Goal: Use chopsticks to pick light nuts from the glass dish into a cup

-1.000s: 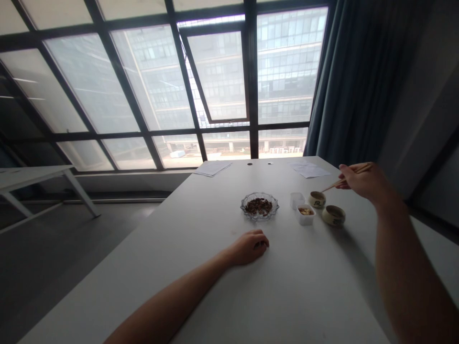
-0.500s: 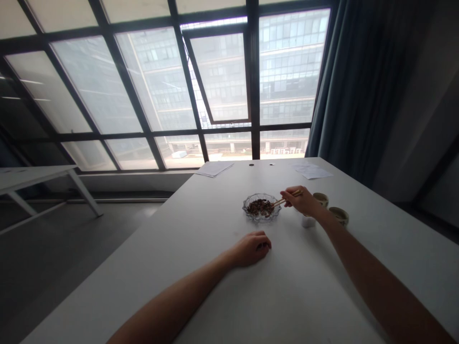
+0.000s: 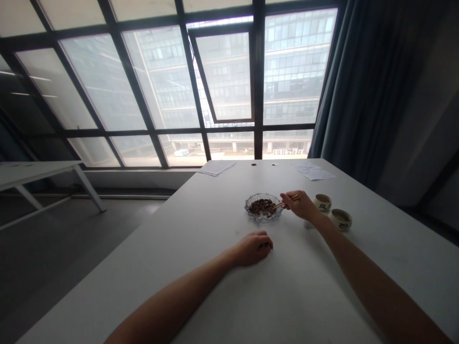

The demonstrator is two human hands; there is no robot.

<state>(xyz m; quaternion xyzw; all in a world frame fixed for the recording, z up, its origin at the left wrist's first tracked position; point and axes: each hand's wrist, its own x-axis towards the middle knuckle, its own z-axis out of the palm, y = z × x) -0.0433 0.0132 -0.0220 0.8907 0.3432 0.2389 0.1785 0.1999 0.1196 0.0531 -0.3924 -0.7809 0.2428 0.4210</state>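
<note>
My right hand (image 3: 299, 204) is closed round a pair of wooden chopsticks (image 3: 283, 204) whose tips reach into a clear glass dish (image 3: 263, 208) of dark brown pieces. Just right of that hand stand two small ceramic cups (image 3: 323, 202) (image 3: 341, 219). A white plastic box is mostly hidden behind my wrist. My left hand (image 3: 254, 247) rests on the white table (image 3: 222, 286) nearer to me, its fingers curled under with nothing seen in them.
Sheets of paper (image 3: 216, 167) (image 3: 314, 173) lie at the table's far edge by the window. A dark curtain (image 3: 358, 86) hangs at the right. Another white table (image 3: 39, 172) stands at the left across grey floor.
My right hand has swung left with the chopsticks from above the cups to the glass dish, and now covers the white boxes. My left hand has stayed put.
</note>
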